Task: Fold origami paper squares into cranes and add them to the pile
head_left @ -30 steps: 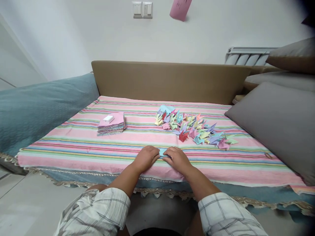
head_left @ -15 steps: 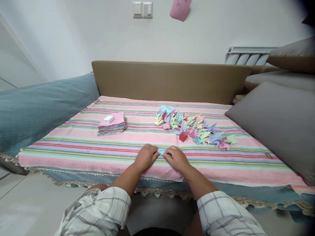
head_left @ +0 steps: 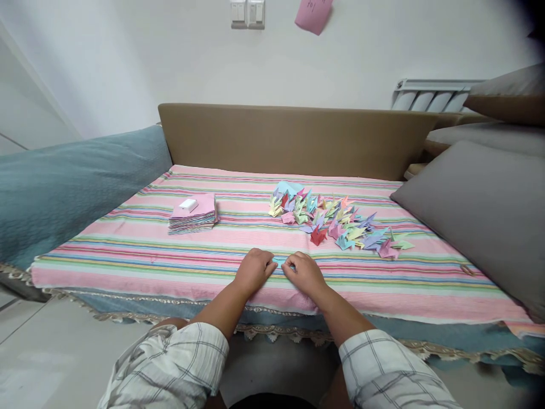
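Nearest: rolled checked sleeves (head_left: 183, 360), forearms angled in over the lace-trimmed edge of the seat. Both hands low on the striped cloth (head_left: 238, 236), knuckles up, nearly meeting.

Left hand (head_left: 254, 272): thumb and fingertips pinched together on one end of a small blue paper (head_left: 278, 261). Right hand (head_left: 305, 274): fingers curled in, pinched on the other end. Grip closed on both sides, as far as shows; the exact hold is hidden beneath the fingers.

Change: a second ago the paper showed as a broader flat patch between the hands; now only a thin sliver. Right fingers more tightly curled, left hand slightly farther up the cloth. Suggests a crease being worked, or the paper turned edge-on; cannot tell which.

Beyond, left: squared paper stack (head_left: 193, 218), pink on top, small white block (head_left: 188, 205) resting on it. Beyond, right: loose heap of folded paper cranes (head_left: 336, 218), mixed colours, unmoved; light-blue sheet (head_left: 289, 188) at its far edge.

Farther: grey cushion (head_left: 477, 210) at right, brown backrest (head_left: 289, 139), then the wall with switches (head_left: 247, 14) and a pink note (head_left: 314, 16).
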The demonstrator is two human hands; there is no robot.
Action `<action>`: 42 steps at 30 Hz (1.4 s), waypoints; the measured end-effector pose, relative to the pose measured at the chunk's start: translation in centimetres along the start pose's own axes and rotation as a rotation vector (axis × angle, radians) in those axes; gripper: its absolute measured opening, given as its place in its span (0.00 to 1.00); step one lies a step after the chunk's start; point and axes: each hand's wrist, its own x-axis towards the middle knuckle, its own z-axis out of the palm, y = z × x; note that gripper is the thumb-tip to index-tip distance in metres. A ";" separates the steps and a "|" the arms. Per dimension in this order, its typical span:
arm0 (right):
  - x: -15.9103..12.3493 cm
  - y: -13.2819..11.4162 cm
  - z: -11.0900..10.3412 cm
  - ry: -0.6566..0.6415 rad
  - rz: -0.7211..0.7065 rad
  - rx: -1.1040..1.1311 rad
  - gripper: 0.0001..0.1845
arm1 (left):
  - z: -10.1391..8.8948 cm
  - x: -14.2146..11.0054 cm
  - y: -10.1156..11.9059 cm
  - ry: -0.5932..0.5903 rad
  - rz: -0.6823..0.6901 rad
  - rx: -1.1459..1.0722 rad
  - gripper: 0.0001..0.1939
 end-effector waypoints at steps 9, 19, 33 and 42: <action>-0.1 0.1 -0.4 -0.029 -0.003 0.037 0.08 | -0.3 0.2 -0.1 -0.035 0.002 -0.030 0.06; -0.1 0.8 -0.5 -0.076 -0.041 0.118 0.03 | -0.5 0.1 -0.6 -0.056 0.074 -0.193 0.04; 0.0 0.3 -0.6 -0.075 -0.012 0.083 0.09 | 0.0 0.4 0.0 -0.021 0.008 -0.125 0.04; 0.0 -0.1 -0.3 -0.047 0.049 0.046 0.08 | -0.3 0.6 0.1 -0.020 -0.074 -0.220 0.07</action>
